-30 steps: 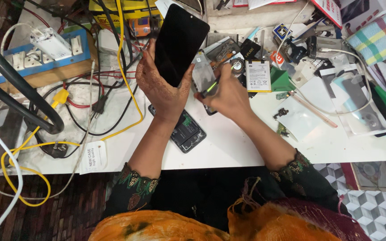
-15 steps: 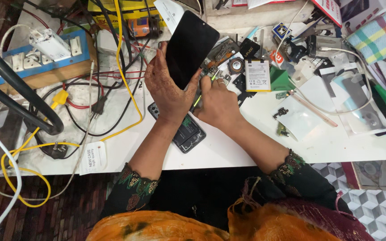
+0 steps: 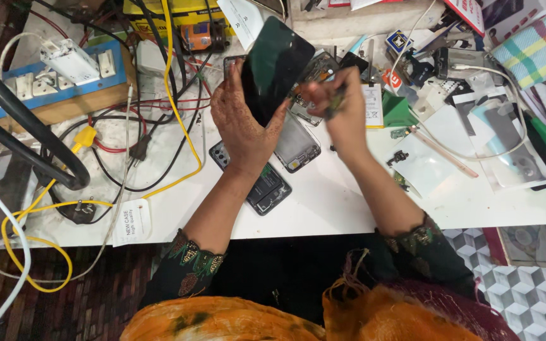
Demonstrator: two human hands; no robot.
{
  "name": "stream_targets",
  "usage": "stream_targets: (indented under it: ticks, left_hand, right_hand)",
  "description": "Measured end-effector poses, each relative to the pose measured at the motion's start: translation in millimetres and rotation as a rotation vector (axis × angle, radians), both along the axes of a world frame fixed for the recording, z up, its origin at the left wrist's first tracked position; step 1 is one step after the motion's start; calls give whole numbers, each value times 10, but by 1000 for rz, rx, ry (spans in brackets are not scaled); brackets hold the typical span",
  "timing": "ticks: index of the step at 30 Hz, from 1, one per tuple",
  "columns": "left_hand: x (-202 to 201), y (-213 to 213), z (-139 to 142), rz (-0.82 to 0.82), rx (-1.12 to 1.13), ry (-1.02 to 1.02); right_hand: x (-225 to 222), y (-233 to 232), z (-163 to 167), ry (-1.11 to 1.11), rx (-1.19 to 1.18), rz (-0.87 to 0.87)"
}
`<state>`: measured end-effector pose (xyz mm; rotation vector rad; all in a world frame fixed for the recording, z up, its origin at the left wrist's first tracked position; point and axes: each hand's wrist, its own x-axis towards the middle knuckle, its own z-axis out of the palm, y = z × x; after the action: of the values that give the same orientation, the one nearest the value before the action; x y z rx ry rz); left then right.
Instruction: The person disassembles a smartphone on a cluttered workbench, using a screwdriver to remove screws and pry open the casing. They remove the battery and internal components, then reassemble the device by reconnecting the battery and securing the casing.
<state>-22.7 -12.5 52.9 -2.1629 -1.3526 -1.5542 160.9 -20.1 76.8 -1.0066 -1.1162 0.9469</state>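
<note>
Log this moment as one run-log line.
left hand: holds black phone screen tilted above table | right hand: blurred, beside screen, small tool | opened phone: lying below

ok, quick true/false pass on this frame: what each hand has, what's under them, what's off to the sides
1. The left hand holds a black phone screen panel up off the table. True.
2. The right hand is empty and flat on the table. False: it is raised beside the panel, pinching a small thin tool; blur hides what kind.
3. An opened phone body lies on the white table below the left hand. True.
4. The blue power strip sits at the table's right end. False: it is at the left, among the cables.
5. A yellow cable runs across the left part of the table. True.
</note>
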Motion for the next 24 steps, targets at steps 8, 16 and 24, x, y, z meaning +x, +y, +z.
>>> stream_targets:
  ticks: [8,16,24]
  left_hand:
    - [130,-69,-44,-10,38,152]
    - [53,-65,3,-170,35,-131]
    - [-66,379,-265,-395,-503,-1138]
  right_hand:
    - [21,8,-59,443,-11,100]
    - [116,66,-101,461,81,-33]
    - [371,74,44,550,125,-37]
